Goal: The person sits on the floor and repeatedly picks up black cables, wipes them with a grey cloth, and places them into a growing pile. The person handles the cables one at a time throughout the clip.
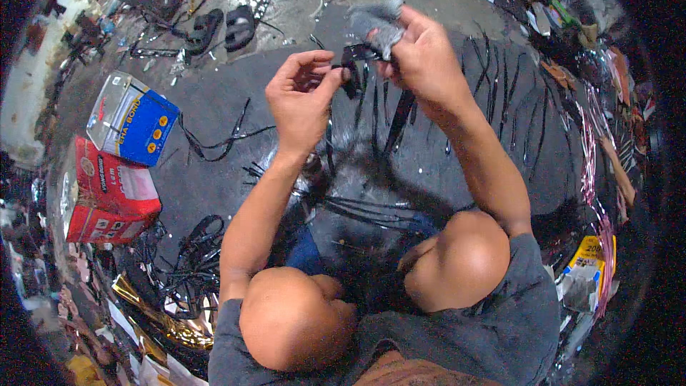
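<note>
The dark mat (214, 189) beneath us carries black strips (399, 123). A black piece (350, 87) sits between our left hand (300, 100), half curled, thumb close to it, whether gripping we cannot tell, and our right hand (425, 57), which pinches a grey cloth (379, 21).

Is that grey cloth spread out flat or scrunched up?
Scrunched up: the grey cloth is wrinkled and gathered in the right hand, not laid flat.

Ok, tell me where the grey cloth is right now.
In the head view, the grey cloth is at the upper middle, slightly right of centre, held in the right hand, above and right of the left hand.
</note>
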The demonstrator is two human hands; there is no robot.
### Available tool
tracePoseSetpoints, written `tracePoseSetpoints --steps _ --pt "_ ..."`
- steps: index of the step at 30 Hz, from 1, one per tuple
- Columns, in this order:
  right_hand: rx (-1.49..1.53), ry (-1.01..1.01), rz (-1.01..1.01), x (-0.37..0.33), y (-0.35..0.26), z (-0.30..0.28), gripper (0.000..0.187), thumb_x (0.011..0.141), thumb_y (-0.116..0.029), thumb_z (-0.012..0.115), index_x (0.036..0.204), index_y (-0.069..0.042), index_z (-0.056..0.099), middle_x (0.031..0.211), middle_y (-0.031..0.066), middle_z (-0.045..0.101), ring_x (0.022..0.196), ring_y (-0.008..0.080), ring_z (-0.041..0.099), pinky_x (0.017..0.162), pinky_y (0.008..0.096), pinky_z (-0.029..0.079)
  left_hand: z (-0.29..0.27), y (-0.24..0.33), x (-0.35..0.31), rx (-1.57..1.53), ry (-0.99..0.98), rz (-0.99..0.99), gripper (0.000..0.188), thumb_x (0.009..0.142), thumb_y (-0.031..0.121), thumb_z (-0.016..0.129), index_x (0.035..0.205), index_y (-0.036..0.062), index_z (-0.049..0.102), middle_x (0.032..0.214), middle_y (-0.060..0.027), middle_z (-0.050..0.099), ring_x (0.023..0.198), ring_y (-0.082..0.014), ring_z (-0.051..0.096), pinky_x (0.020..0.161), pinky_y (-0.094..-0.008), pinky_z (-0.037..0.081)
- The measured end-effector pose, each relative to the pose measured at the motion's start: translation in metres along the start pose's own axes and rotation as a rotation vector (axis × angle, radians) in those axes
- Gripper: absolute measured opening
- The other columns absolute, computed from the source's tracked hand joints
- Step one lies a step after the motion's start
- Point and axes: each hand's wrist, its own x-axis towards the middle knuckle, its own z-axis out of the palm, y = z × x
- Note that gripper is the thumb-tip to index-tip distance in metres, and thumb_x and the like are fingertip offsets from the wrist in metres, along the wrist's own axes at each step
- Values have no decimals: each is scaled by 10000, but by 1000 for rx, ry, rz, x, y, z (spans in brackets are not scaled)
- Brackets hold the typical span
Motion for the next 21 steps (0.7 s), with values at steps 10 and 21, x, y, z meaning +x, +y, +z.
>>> tracePoseSetpoints --steps 10,21 --pt "-483 331 -119 -22 68 -102 305 886 -45 572 1190 -22 562 1019 46 680 801 59 588 646 188 447 -124 67 -30 -757 135 -97 298 826 -35 576 1114 25 533 1020 -100 588 678 -163 622 528 -184 436" --pt "-428 -49 110 -59 73 -147 263 887 -70 603 1146 -22 606 926 -24 641 770 39 551 648 202 432 -93 50 -77 16 -1170 -875 374 745 49 740 1076 -25 582 726 -46 621 621 -127 636 544 -252 495"
